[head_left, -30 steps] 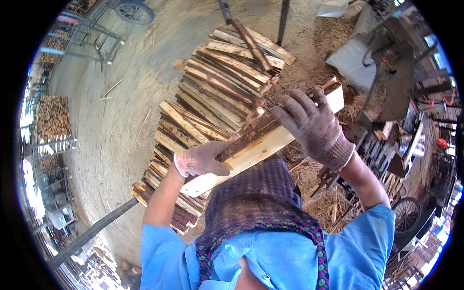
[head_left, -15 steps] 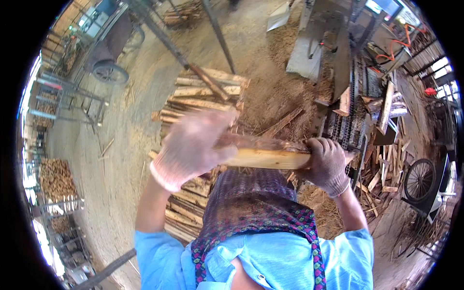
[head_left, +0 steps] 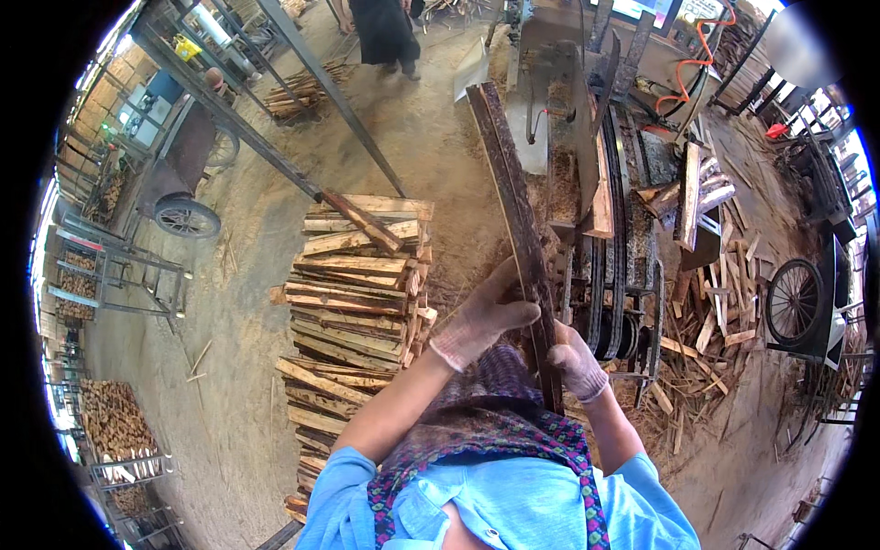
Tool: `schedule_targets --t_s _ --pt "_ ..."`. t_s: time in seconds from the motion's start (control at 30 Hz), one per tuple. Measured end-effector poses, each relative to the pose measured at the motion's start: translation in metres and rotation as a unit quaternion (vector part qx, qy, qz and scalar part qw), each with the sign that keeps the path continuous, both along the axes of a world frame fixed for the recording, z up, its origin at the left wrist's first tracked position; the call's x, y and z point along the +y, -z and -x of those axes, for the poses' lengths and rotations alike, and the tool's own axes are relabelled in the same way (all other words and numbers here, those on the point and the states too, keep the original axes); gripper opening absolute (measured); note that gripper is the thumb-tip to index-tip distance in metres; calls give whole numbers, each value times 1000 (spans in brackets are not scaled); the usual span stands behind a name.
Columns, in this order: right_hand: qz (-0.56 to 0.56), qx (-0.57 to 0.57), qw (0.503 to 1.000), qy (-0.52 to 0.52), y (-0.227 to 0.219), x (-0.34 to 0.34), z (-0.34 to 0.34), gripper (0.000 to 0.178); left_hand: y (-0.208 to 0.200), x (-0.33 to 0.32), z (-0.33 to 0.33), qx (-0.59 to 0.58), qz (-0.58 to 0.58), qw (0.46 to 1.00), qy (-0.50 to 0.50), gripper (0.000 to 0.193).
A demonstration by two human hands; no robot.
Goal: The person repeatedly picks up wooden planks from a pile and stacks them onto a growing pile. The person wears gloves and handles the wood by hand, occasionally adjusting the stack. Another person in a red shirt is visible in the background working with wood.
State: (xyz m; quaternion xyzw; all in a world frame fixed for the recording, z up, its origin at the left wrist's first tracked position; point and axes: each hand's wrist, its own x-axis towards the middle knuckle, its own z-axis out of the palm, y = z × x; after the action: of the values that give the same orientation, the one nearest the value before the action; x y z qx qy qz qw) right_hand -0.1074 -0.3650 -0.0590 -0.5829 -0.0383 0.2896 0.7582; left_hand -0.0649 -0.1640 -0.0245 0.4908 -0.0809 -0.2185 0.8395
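In front of my apron I hold a long, bark-covered piece of wood (head_left: 513,197). It points away from me, its far end near the machine and its near end by my waist. My left hand (head_left: 486,319), in a pale knit work glove, grips it from the left with the thumb across the near part. My right hand (head_left: 579,365), gloved alike, holds it from the right, closer to the near end. Some fingers of both hands are hidden behind the wood. On my left lies a tall stack of split wood pieces (head_left: 353,266).
A machine with a chain conveyor (head_left: 612,247) stands at right, with a cut wood piece (head_left: 600,197) on it. Beyond it is a scrap wood pile (head_left: 720,302) and a spoked wheel (head_left: 796,302). A metal post (head_left: 321,82) rises behind the stack. Far off stands a person (head_left: 385,37).
The wood has swung from lying crosswise to pointing away from me. My left hand has moved right, and my right hand slightly left and down. The view has shifted; a person now shows.
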Motion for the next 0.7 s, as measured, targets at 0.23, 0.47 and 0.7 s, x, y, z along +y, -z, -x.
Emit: schedule_targets --t_s 0.23,0.47,0.7 --pt "279 -48 956 76 2 -17 -10 65 17 4 -8 5 -118 988 -97 60" --pt "398 -121 891 180 -38 7 -7 68 33 9 -15 59 -236 935 -257 44" --pt "446 -128 881 88 -16 36 3 103 63 -4 -5 -174 -224 924 -256 50"
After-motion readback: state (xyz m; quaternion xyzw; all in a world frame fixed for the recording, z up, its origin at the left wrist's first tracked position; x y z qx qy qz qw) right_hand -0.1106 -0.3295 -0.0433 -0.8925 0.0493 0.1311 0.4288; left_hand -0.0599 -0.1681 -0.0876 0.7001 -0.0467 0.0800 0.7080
